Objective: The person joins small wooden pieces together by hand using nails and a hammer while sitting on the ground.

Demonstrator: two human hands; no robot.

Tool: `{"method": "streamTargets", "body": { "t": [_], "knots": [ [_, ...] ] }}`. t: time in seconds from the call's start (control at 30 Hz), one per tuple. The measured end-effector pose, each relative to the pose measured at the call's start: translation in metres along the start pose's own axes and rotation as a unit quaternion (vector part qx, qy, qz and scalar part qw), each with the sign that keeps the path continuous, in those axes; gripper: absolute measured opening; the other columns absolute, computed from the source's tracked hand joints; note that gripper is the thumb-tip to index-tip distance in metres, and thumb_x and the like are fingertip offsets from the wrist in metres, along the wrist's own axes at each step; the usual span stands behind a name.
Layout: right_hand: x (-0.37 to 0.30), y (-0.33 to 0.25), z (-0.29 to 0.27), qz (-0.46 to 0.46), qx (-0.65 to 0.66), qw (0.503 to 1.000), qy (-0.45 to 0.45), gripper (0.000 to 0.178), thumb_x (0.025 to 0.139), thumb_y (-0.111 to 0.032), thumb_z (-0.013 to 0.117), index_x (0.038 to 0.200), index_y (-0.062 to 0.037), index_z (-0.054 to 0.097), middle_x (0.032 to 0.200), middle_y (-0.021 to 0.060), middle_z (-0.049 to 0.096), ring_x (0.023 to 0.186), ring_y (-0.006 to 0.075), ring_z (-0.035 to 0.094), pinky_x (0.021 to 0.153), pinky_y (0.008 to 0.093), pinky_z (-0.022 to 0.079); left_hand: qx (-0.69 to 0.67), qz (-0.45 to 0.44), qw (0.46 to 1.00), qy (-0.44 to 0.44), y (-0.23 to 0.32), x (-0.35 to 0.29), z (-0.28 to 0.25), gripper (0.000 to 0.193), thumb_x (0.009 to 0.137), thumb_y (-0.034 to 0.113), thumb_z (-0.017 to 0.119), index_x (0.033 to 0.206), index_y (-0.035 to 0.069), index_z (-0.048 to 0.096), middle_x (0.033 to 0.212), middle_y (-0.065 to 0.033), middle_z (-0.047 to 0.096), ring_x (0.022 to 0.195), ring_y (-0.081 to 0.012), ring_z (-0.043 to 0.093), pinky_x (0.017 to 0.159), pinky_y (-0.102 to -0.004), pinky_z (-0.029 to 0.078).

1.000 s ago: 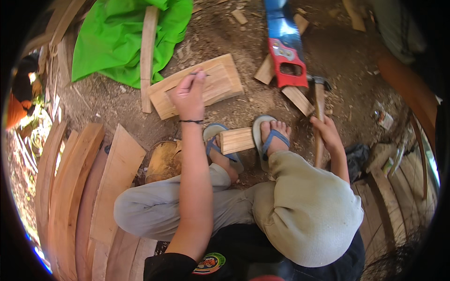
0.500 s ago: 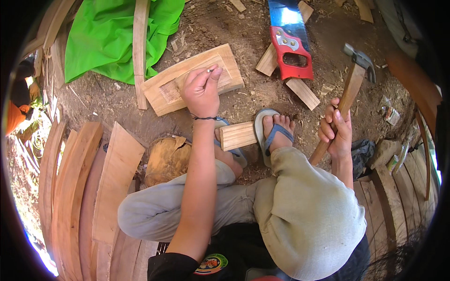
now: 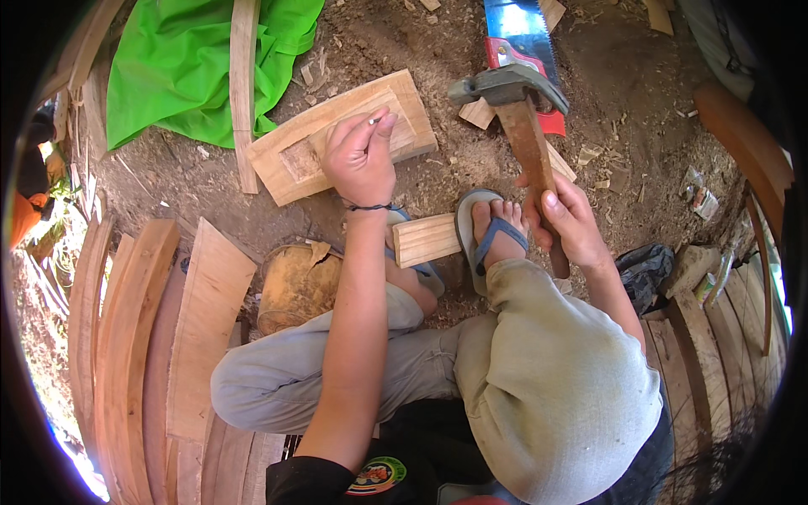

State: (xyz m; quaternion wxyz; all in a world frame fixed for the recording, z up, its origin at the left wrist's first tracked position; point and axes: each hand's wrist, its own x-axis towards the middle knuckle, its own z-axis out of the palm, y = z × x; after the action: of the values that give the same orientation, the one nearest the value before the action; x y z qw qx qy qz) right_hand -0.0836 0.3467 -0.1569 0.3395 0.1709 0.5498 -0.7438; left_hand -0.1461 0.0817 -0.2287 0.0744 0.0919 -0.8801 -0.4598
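Note:
My left hand (image 3: 360, 160) is closed in a fist over a wooden block (image 3: 282, 160) with a shallow rectangular recess cut in its top. Between thumb and forefinger pokes the pale, round end of a thin rod (image 3: 374, 121); its lower part is hidden by the hand, so its kind is unclear. To the right, my right hand (image 3: 568, 220) grips a claw hammer (image 3: 530, 139) by its wooden handle. The hammer's head is raised, to the right of the block, and overlaps the saw's handle in the picture.
A handsaw (image 3: 522, 34) with a red handle lies on wood offcuts. Between my sandalled feet sits a small wood block (image 3: 425, 241). Green cloth (image 3: 185, 76) lies under a curved wooden strip (image 3: 244, 93). Curved planks (image 3: 139, 337) stand at left, beside a worn yellowish container (image 3: 299, 286).
My right hand has swung the hammer leftward, bringing its head closer to the block. My left hand stays at the block, still pinching the rod.

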Motion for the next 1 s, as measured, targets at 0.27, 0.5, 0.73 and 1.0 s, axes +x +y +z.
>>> {"method": "streamTargets", "body": {
  "t": [0.27,0.5,0.73,1.0],
  "knots": [
    [0.009,-0.007,0.014,0.007,-0.018,1.000,-0.020,0.048,0.105,-0.044,0.045,0.125,-0.0018,0.054,0.068,-0.0037,0.046,0.049,0.0026,0.038,0.048,0.0198,0.033,-0.001,0.014,1.000,-0.007,0.000,0.001,-0.001,0.014,0.083,0.011,0.079,0.094,0.003,0.078,0.088,-0.0082,0.071,0.080,-0.0166,0.064,0.072,-0.0274,0.050],
    [0.020,-0.012,0.022,-0.087,-0.239,0.967,0.009,0.053,0.106,-0.047,0.039,0.121,0.0011,0.055,0.069,0.0032,0.051,0.055,0.0121,0.049,0.052,0.0277,0.040,0.048,0.092,0.994,0.019,-0.002,0.000,0.005,0.018,0.072,0.005,0.081,0.090,0.008,0.078,0.083,-0.0049,0.069,0.075,-0.0231,0.059,0.068,-0.0330,0.049],
    [0.016,-0.025,0.033,-0.163,-0.411,0.897,0.003,0.052,0.106,-0.045,0.038,0.114,0.0035,0.056,0.070,0.0143,0.055,0.061,0.0312,0.058,0.057,0.0377,0.045,0.031,0.110,0.992,0.043,0.000,0.001,0.007,0.022,0.069,0.002,0.077,0.090,0.008,0.077,0.082,-0.0041,0.068,0.074,-0.0221,0.058,0.067,-0.0319,0.048],
    [0.013,-0.032,0.045,-0.192,-0.455,0.869,0.023,0.063,0.105,-0.053,0.032,0.113,0.0038,0.058,0.063,0.0051,0.050,0.052,0.0190,0.049,0.050,0.0342,0.039,0.040,0.129,0.989,0.063,-0.005,0.000,0.011,0.013,0.071,0.007,0.077,0.083,0.010,0.074,0.083,-0.0028,0.068,0.075,-0.0233,0.059,0.068,-0.0328,0.048]
  ]
}}
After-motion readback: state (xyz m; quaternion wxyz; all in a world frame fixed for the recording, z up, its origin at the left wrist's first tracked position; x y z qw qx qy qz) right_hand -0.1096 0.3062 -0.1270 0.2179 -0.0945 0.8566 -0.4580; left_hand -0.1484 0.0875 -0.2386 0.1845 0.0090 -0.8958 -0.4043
